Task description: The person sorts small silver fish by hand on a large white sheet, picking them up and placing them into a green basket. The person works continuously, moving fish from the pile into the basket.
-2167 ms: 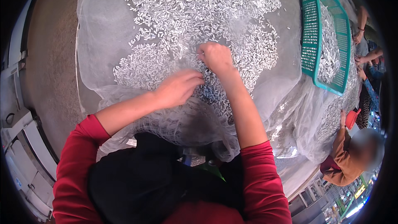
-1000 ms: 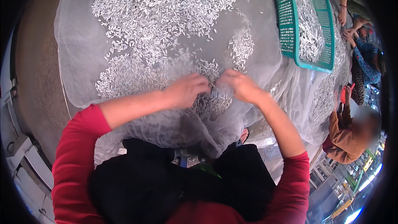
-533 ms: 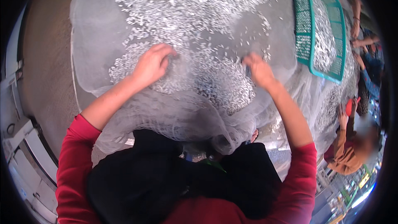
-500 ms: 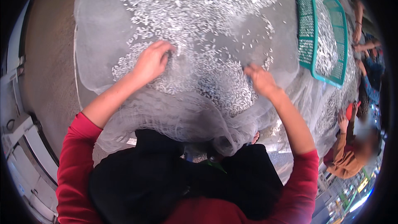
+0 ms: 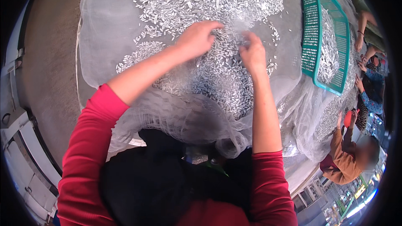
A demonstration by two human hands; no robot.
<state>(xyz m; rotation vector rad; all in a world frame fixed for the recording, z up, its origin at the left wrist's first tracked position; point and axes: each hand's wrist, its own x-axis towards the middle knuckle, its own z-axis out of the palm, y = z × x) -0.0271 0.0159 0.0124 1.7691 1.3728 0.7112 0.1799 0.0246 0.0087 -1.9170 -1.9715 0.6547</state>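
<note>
Even, bright daylight, no hard shadows. Silvery pieces (image 5: 209, 0) glint, mild glare on the white net (image 5: 104, 29). Heavy fisheye bend, black vignette at the corners. Right hand (image 5: 252, 52) slightly motion-blurred; the far lower-right edge goes soft and smeared.

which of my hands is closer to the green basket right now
Right. Your right hand rests on the pile of small silver pieces, apart from the green basket off to its right. Your left hand lies further left on the pile.

Fingertips of both hands (image 5: 226, 44) are buried among small silver pieces (image 5: 217, 75).
</note>
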